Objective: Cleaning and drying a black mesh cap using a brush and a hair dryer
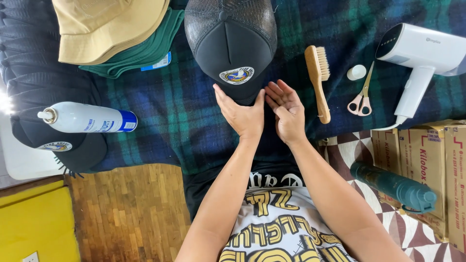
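L hand point(242, 115) lies flat, fingers spread, on black cap's brim point(232, 53); R hand point(287, 111) open, empty, just beside it. Wooden brush point(318, 80) right of R hand.

A black mesh cap point(231, 46) was touched at its brim by the left hand point(241, 115); the right hand point(287, 112) was held open beside it on a plaid blanket point(165, 111).

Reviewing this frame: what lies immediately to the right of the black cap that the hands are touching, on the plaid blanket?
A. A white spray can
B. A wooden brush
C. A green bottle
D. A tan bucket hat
B: the wooden brush lies on the plaid blanket just right of the black cap, beside the right hand; the left hand touches the cap's brim.
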